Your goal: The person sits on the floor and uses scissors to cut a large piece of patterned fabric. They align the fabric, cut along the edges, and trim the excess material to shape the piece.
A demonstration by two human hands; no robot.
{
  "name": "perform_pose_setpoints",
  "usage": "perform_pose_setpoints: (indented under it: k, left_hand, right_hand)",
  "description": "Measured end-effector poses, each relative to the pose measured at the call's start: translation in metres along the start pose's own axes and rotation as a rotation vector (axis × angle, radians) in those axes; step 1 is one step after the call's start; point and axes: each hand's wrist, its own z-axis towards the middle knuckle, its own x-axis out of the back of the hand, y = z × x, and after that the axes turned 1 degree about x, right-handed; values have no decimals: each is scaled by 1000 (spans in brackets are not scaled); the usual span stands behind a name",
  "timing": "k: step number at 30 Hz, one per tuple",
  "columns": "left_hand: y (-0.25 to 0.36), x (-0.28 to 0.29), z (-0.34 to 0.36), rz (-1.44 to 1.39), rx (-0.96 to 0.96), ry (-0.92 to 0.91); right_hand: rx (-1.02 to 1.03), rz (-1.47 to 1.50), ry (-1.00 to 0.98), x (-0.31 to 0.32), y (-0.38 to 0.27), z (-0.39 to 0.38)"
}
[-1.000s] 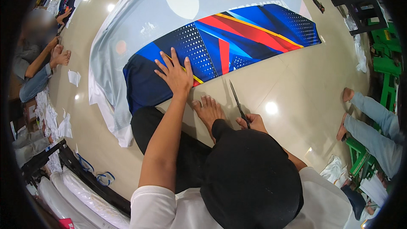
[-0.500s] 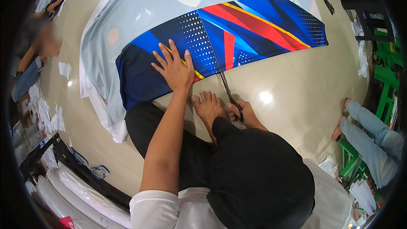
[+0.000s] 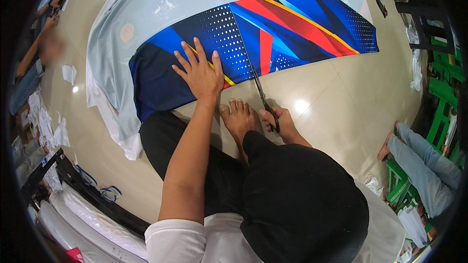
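A long printed fabric piece (image 3: 312,34) in navy, blue, red and yellow, with white dots, lies across the floor partly over a pale grey-blue fabric sheet (image 3: 109,68). My left hand (image 3: 200,75) is pressed on its left half, fingers spread. Black scissors (image 3: 261,92) are gripped in my right hand (image 3: 280,122), their tips at the fabric's near edge beside a dividing line in the print. My bare foot (image 3: 236,119) rests between my hands, just below the fabric.
A co-worker (image 3: 31,61) sits at far left among white scraps. At right are another person's legs (image 3: 419,165), green frames (image 3: 443,92) and a dark stool (image 3: 421,19). Sandals (image 3: 109,193) and wrapped rolls (image 3: 97,214) lie at lower left.
My right hand has moved forward with the scissors, whose tips went from just short of the fabric onto its near edge. My left hand stays on the fabric; the view has shifted slightly.
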Motion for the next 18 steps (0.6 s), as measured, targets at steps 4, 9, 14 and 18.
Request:
perform_pose_setpoints:
  k: [4, 9, 14, 18]
  left_hand:
    - [0, 1, 0, -1, 5, -5]
    - [-1, 1, 0, 2, 9, -5]
    - [0, -1, 1, 17, 8, -10]
    - [-1, -2, 1, 16, 11, -15]
  right_hand:
    - [-12, -30, 12, -3, -4, 0]
    - [-26, -22, 30, -6, -7, -2]
    - [-21, -31, 47, -8, -9, -3]
    - [-18, -52, 63, -8, -9, -3]
